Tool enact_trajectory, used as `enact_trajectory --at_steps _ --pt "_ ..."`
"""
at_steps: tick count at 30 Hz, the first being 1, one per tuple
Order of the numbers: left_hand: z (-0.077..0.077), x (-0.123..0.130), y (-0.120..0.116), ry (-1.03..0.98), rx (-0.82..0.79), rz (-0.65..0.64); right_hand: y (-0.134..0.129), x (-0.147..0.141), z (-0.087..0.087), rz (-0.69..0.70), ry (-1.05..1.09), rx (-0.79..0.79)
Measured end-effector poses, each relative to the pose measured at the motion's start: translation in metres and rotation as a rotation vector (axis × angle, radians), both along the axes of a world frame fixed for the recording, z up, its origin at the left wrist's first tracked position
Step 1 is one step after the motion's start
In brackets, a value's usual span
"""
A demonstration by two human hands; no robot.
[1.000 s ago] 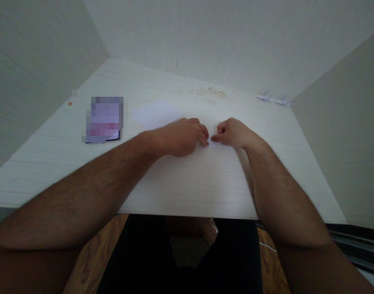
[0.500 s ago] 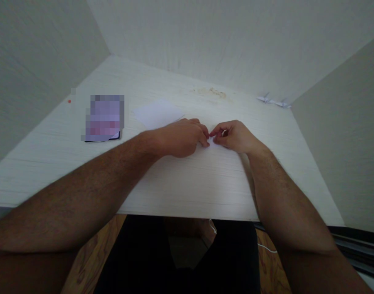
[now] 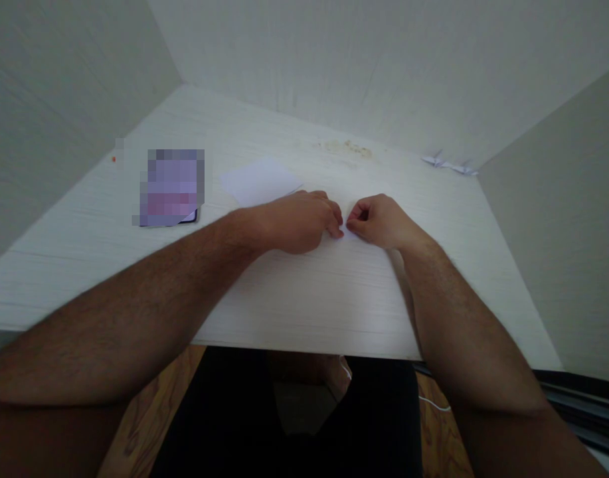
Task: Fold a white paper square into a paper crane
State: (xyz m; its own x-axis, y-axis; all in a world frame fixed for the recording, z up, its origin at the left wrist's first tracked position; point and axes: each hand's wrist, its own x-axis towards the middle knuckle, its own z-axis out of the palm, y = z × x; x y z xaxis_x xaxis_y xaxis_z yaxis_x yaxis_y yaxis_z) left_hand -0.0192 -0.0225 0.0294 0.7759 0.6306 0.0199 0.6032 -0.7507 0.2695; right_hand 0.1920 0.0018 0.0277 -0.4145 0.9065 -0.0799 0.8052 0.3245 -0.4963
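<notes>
At the middle of the table my left hand [image 3: 309,222] and my right hand [image 3: 378,220] face each other with fingertips close together. Between them is a small piece of white paper [image 3: 348,230], mostly covered by the fingers. The thumb and index finger of my right hand are pinched on its right side. My left hand bends over its left side, thumb and fingers closed on it. Beyond my left wrist lies a flat sheet of white paper [image 3: 259,179].
On the left lies a phone-like device [image 3: 172,189], its screen blurred out. Small folded white paper pieces [image 3: 448,164] rest by the back right corner. Walls [image 3: 294,60] enclose the white table [image 3: 304,305] at the back and sides. A brownish stain [image 3: 351,147] marks its rear.
My right thumb and index finger, apart before, have come together on the small paper. My left hand has barely moved. The whole view has shifted slightly.
</notes>
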Motion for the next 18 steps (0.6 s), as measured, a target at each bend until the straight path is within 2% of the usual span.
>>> enact_trajectory --at_steps 18 --pt "0.0031 -0.0006 -0.001 0.052 -0.011 -0.009 0.0012 -0.0026 0.003 -0.009 -0.065 -0.002"
